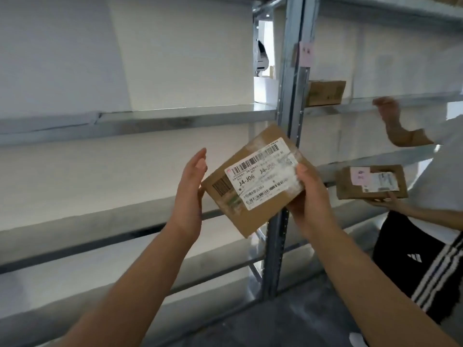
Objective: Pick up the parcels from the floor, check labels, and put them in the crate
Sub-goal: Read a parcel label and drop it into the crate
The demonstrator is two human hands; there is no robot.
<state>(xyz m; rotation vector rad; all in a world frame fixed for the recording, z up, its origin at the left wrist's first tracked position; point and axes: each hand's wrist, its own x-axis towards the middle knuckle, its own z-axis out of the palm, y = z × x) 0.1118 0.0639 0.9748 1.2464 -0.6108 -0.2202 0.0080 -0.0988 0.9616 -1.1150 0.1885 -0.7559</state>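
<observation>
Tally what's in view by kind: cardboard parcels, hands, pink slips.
Cardboard parcels: 3: held parcel, shelf parcel, other person's parcel
Hands: 4: left hand, right hand, other person's raised hand, other person's lower hand
Pink slips: 2: post slip, parcel slip
Total: 9

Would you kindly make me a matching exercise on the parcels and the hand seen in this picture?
Things:
1. J4-J06 parcel
2. left hand
3. pink-sticker parcel
4. far brown parcel

States or places:
A. lies on the shelf
B. gripped by the right hand
C. open, fingers straight
D. held by the other person

Pairs: 1-B, 2-C, 3-D, 4-A.
</observation>
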